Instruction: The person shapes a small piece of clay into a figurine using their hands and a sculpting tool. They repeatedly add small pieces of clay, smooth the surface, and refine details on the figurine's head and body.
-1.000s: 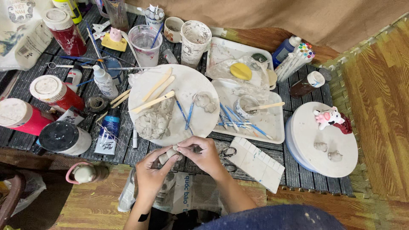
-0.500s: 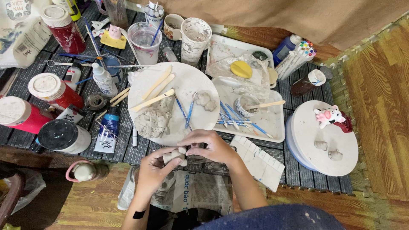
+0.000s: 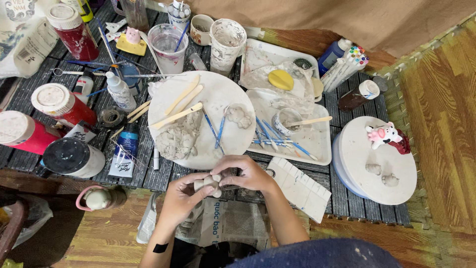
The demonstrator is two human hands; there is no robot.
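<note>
both hands drawn closer since before, left hand and right hand pinching soft grey clay lump (2 knobs)

Your dark slatted counter carries a round white board, a white tray, red paint jars, cups and a white disc.

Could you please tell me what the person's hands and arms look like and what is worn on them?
Both the left hand and the right hand are bare, with no gloves, rings or watch visible. The forearms are uncovered, with no sleeves. A small black rectangular mark sits on the left forearm.
</note>
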